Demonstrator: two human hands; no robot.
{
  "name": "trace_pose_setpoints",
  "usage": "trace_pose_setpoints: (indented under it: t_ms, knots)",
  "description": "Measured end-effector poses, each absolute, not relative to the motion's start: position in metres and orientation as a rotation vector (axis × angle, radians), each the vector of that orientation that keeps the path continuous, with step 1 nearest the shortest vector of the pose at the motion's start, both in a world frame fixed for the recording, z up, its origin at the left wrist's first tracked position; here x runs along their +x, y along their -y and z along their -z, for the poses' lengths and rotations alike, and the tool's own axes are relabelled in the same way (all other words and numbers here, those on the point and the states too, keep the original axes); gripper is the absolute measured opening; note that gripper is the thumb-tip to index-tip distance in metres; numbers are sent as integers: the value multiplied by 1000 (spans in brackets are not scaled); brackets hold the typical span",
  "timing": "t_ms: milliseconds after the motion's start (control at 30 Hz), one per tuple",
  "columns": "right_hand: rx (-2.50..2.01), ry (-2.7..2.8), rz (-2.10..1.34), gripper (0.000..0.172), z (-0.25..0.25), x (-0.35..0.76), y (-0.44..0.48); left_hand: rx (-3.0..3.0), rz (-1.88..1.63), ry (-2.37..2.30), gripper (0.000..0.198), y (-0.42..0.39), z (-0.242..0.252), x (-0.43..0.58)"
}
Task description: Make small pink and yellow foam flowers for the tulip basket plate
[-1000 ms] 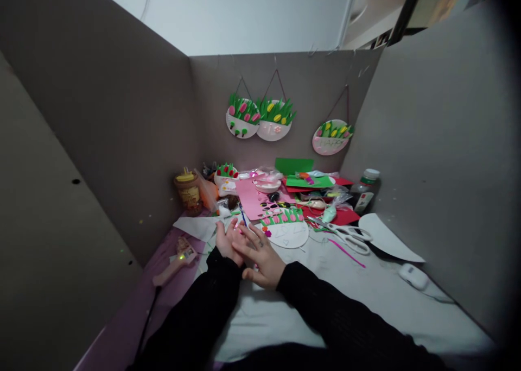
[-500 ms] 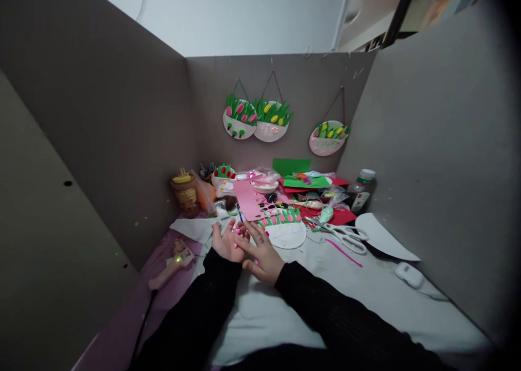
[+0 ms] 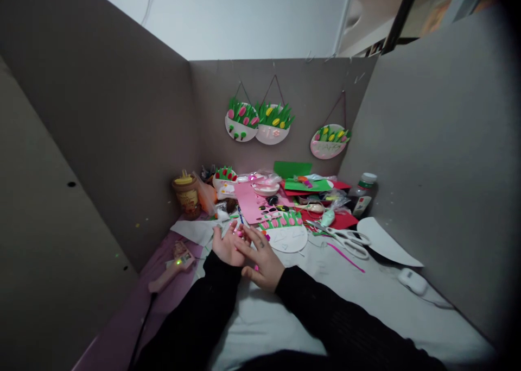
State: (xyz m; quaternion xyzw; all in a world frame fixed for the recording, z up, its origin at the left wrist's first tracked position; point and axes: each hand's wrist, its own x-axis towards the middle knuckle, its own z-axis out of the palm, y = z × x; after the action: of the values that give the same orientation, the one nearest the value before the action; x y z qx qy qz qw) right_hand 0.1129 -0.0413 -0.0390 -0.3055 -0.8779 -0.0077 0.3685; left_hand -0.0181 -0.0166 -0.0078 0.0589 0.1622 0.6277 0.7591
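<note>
Palm up, my left hand [image 3: 227, 247] cups small pink balls [image 3: 239, 233], its fingers loosely curled. Over that palm lies my right hand [image 3: 262, 259], fingers stretched out and fingertips on the left palm; what is under them is partly hidden. Another pink bit [image 3: 256, 268] shows by my right thumb. Just beyond the hands lies a white half paper plate [image 3: 287, 239] with pink paper tulips and green paper grass along its top edge, and faint drawn marks.
White scissors [image 3: 345, 239] and a pink strip [image 3: 345, 257] lie to the right, near a white earbud case [image 3: 412, 280]. A pink glue gun [image 3: 175, 270] lies left. Coloured paper [image 3: 248, 200], a cup [image 3: 186, 197] and a bottle [image 3: 363, 193] stand behind. Plate crafts [image 3: 272, 134] hang on the back panel.
The view has shifted slightly, so everything sits a little lower. My right fingertips have moved slightly over the left palm, and the pink balls there are more covered.
</note>
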Motion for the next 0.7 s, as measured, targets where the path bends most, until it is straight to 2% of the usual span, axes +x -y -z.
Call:
trace_pose_setpoints:
  t_ms: [133,300,467,600,700]
  knots:
    - [-695,2223,-49,55,38,111,45,158,-1358,-317,57,16,9,-20]
    - [-749,2213,-43,62,41,111,40,194,-1314,-303,54,16,10,-18]
    - [-699,2205,-20,50,42,112,40,180,-1347,-279,55,15,12,-19]
    - [-722,2270,-4,61,42,111,41,173,-1286,-351,56,16,10,-17]
    - [-778,2219,10,59,42,111,40,154,-1314,-369,59,14,8,-19]
